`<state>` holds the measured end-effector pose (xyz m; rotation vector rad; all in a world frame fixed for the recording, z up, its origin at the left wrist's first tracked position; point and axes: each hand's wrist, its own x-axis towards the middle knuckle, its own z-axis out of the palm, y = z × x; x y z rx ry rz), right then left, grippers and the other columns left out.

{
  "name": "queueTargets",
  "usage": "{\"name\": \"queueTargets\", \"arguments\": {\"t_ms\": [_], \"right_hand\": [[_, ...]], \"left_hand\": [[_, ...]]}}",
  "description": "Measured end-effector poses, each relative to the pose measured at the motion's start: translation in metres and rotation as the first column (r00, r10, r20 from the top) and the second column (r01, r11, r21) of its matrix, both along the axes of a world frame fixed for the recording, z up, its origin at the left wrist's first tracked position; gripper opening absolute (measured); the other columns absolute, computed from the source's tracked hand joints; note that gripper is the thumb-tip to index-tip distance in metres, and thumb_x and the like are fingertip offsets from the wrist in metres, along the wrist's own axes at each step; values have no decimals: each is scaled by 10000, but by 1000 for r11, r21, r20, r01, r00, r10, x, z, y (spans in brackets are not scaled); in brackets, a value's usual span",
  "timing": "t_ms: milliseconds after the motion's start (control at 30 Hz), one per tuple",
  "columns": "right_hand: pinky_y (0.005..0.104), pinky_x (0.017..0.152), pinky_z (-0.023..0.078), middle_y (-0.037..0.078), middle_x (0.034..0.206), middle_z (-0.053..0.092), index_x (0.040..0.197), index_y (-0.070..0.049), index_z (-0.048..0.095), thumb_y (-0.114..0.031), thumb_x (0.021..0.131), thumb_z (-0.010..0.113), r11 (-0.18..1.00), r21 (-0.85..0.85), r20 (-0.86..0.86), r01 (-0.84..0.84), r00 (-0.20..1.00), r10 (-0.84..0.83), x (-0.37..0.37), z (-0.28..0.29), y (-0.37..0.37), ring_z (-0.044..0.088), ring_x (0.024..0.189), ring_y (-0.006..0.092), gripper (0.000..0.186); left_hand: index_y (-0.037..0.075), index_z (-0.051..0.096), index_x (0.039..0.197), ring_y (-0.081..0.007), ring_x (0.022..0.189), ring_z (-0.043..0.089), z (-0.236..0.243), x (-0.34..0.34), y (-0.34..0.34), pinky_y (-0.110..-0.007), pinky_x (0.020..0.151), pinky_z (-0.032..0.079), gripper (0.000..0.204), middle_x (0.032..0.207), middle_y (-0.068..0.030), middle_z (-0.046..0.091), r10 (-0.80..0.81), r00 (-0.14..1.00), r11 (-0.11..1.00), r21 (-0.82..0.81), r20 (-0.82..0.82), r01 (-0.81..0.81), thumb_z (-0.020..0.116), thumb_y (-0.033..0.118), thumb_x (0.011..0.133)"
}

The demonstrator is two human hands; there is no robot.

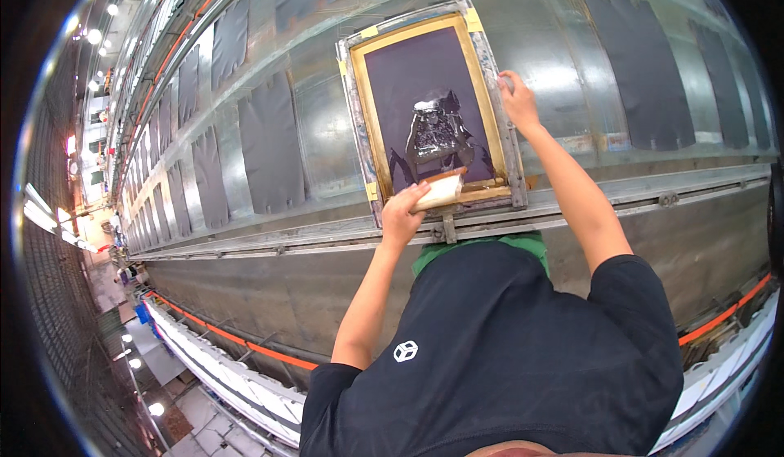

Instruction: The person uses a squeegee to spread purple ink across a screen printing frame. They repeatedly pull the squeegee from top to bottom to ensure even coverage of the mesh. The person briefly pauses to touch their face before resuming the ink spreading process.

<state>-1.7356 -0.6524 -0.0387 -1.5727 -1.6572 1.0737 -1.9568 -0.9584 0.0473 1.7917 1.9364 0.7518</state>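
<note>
A screen-printing frame lies on the long table in front of me, with yellow tape round its dark mesh. Glossy black ink is pooled on the lower part of the mesh. My left hand is closed round the pale handle of a squeegee, held at the frame's near end. The squeegee's blade edge is partly hidden. At the frame's right side, my right hand has its fingers curled on the outer edge.
Dark fabric pieces lie in rows along the shiny table, with more fabric to the right. A metal rail runs along the near edge, close to my body. An orange strip lines a structure behind me.
</note>
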Motion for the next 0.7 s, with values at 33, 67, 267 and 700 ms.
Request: {"name": "queueTargets", "arguments": {"t_ms": [33, 67, 267, 700], "right_hand": [[392, 641, 447, 114, 732, 595, 1227, -173, 682, -329, 987, 648, 972, 229, 200, -44, 980, -3, 8, 5, 5, 590, 682, 232, 288], [371, 672, 451, 111, 800, 616, 1240, -187, 690, -333, 983, 655, 893, 433, 393, -128, 917, -60, 22, 7, 11, 595, 747, 220, 298], [264, 765, 387, 12, 948, 510, 1220, -8, 672, -215, 999, 638, 862, 240, -691, -447, 545, 475, -4, 287, -100, 453, 904, 126, 305], [305, 798, 426, 48, 941, 553, 1199, -25, 665, -271, 993, 633, 670, 362, -688, -648, 300, 661, -4, 348, -193, 511, 918, 178, 323]], "left_hand": [[136, 725, 1226, -264, 1217, 662, -5, 0, -4, -385, 1003, 528, 582, 1284, -62, 711, 16, 999, 1000, 3, 28, -16, 711, -46, 673], [140, 726, 1221, -264, 1202, 669, -7, 2, -2, -384, 997, 530, 576, 1280, -60, 713, 10, 999, 1000, 10, 39, -11, 717, -41, 675], [121, 725, 1207, -273, 1162, 682, -19, 0, -4, -397, 978, 539, 518, 1250, -67, 723, 53, 994, 998, 31, 92, -56, 726, -5, 704], [126, 723, 1225, -278, 1175, 677, -29, 6, 12, -382, 1016, 530, 501, 1250, -83, 721, 125, 973, 990, 36, 192, -134, 692, -24, 748]]}}
